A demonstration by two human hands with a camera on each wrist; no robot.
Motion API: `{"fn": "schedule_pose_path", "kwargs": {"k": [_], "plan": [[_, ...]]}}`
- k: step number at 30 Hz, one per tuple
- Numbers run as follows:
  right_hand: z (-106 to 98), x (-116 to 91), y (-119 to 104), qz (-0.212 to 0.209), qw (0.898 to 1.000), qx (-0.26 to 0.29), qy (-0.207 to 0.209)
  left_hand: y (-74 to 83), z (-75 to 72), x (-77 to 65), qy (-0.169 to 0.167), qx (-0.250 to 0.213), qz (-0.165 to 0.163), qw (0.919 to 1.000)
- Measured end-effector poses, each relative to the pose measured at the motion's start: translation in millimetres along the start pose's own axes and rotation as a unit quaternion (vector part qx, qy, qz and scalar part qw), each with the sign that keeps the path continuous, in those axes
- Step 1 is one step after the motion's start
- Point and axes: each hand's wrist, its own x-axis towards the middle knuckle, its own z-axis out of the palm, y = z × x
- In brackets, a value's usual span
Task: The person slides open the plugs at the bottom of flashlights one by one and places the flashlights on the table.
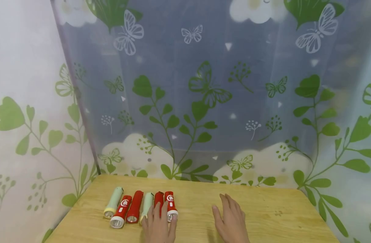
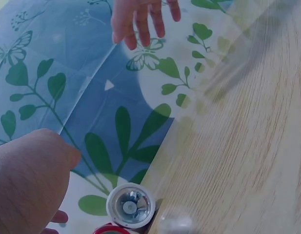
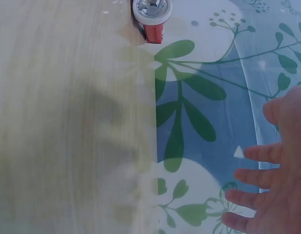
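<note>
Several flashlights lie side by side on the left part of the table, lenses toward me. At the row's right end is a red flashlight with a white rim (image 1: 170, 202); its lens also shows in the left wrist view. My left hand (image 1: 158, 224) is over the right part of the row, fingers extended, partly covering a plain red flashlight (image 1: 158, 199) and a pale green flashlight (image 1: 148, 201). Right of the row, my right hand (image 1: 232, 221) is above the wood with fingers spread and nothing in them; the right wrist view (image 3: 274, 180) shows the spread fingers too.
Farther left lie another pale green flashlight (image 1: 114, 202), a white-rimmed red flashlight (image 1: 121, 211) and a plain red flashlight (image 1: 135, 206). The wooden table (image 1: 203, 192) ends at the back against a leaf-and-butterfly curtain (image 1: 185, 135). Similar printed sheets hang on both sides.
</note>
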Motion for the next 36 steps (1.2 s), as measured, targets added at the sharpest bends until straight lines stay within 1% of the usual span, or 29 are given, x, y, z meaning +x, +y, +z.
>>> {"fn": "schedule_pose_path", "kwargs": {"k": [2,6,8,10,14,17,20,26,31,33,36], "plan": [[1,2,-3,-0.012,1.000,-0.001,0.002,-3.2,0.3,0.4,-0.008,0.007,-0.002,0.9999],[4,9,-10,-0.035,0.999,-0.001,0.004,-6.5,-5.8,3.8,-0.049,0.016,-0.016,0.9985],[4,12,-13,-0.045,0.999,0.000,0.001,-7.4,-9.8,5.2,-0.060,0.020,-0.023,0.9977],[6,14,-17,-0.051,0.999,0.004,-0.005,-10.9,-11.1,5.3,-0.060,0.023,-0.022,0.9977],[10,17,-24,-0.058,0.998,0.012,-0.021,-23.3,-9.8,4.0,-0.042,0.041,-0.005,0.9983],[15,18,-30,-0.071,0.997,0.008,-0.026,-33.2,-10.9,4.0,-0.027,0.061,0.012,0.9977],[19,20,-37,-0.091,0.995,-0.003,-0.029,-41.0,-15.3,3.8,-0.023,0.076,0.018,0.9967],[30,26,-52,-0.123,0.992,-0.011,-0.042,-54.1,-20.1,2.9,-0.050,0.082,0.016,0.9952],[42,32,-64,-0.137,0.989,-0.002,-0.063,-62.8,-22.5,0.9,-0.056,0.095,0.018,0.9937],[47,34,-69,-0.141,0.987,0.004,-0.073,-65.3,-25.6,0.4,-0.058,0.097,0.018,0.9934],[52,36,-78,-0.144,0.985,0.014,-0.090,-68.7,-31.9,-0.2,-0.076,0.095,0.011,0.9925]]}}
